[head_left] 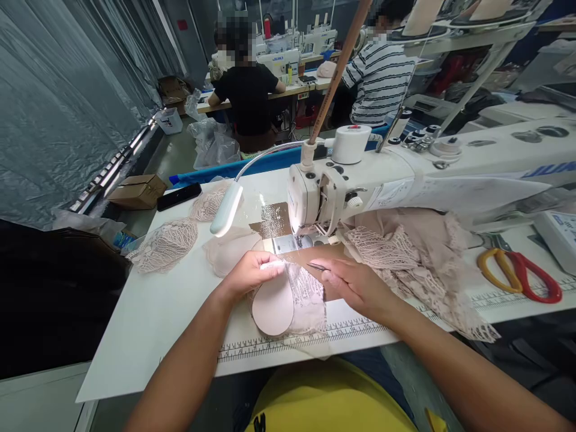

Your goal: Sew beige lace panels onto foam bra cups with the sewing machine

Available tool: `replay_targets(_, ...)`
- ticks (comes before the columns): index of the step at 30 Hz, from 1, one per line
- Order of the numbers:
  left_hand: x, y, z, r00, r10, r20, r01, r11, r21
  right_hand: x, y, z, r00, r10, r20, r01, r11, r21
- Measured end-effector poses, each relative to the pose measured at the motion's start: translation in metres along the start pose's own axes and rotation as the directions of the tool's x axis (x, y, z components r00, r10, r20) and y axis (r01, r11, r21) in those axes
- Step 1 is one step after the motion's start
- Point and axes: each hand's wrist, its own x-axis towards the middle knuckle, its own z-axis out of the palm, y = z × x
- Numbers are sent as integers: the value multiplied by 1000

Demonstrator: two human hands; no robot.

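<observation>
Below the needle area of a white sewing machine [310, 198], my left hand [254, 273] pinches the upper edge of a pale pink bra cup [273, 306]. Beige lace fabric [306, 294] lies against the cup's right side and spreads toward the table's front edge. To the right of the needle, my right hand [355, 285] is closed around a slim, dark metal pointed tool [317, 266]; most of it is hidden in the fingers, so its kind is unclear. The tool's tip points left, a short way from the lace.
Lace cups [166, 243] and a black phone [179, 197] lie at the left. A lamp [227, 210] hangs low beside the machine head. Beige lace garments [405, 252] are heaped at right, near red-and-yellow-handled scissors [519, 273]. Two people [245, 96] sit at machines beyond.
</observation>
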Motion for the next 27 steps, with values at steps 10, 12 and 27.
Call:
replay_targets(10, -2, -3, 3, 985, 77, 156, -66, 995, -74, 46, -15, 7, 976, 64, 208, -133, 932, 339)
replay_targets(12, 0, -4, 4, 983, 81, 166, -66, 993, -95, 47, -17, 7, 970, 60, 234, -151, 907, 394)
replay_targets(27, 2, -7, 8, 984, -22, 174, 49, 987, -155, 44, -9, 20, 968, 74, 241, -190, 842, 504)
